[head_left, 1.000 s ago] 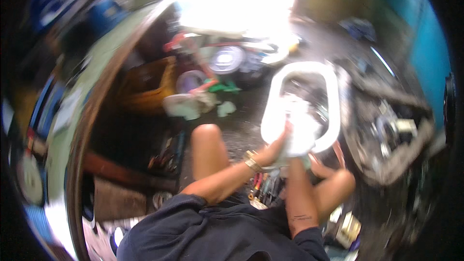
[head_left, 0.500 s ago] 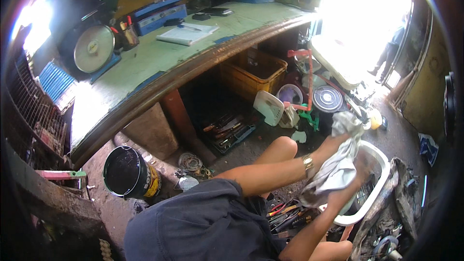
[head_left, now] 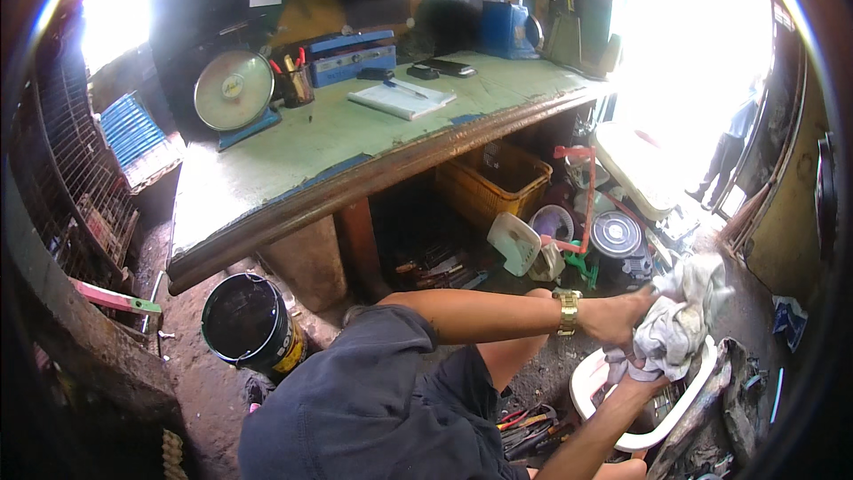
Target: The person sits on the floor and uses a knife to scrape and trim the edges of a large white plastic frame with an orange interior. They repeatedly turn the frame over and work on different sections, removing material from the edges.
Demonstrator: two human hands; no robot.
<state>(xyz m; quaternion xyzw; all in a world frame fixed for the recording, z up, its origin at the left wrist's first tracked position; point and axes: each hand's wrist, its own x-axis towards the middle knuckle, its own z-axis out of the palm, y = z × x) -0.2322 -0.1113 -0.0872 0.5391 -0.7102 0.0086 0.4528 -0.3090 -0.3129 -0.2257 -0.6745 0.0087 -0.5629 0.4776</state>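
Observation:
A crumpled whitish-grey rag (head_left: 680,324) is bunched up in both my hands, over a white plastic basin (head_left: 586,382). My left hand (head_left: 617,316), below a gold wristwatch (head_left: 568,312), is closed on the rag's near side. Lower down, my right hand (head_left: 640,375) also grips the cloth, its fingers partly covered by the folds. Dark items lie inside the basin, too shaded to make out. Pliers and other hand tools (head_left: 533,427) are on the ground beside it.
A green-topped workbench (head_left: 311,147) with a round dial scale (head_left: 235,89) and notebook (head_left: 402,100) stands ahead. Below it sits a yellow crate (head_left: 498,182). A black bucket (head_left: 244,320) is at left. By the bright doorway stands a person (head_left: 730,147).
The rag and both hands have moved a little right, and the cloth is now more bunched up. My view has tilted up, showing more of the wall behind the bench.

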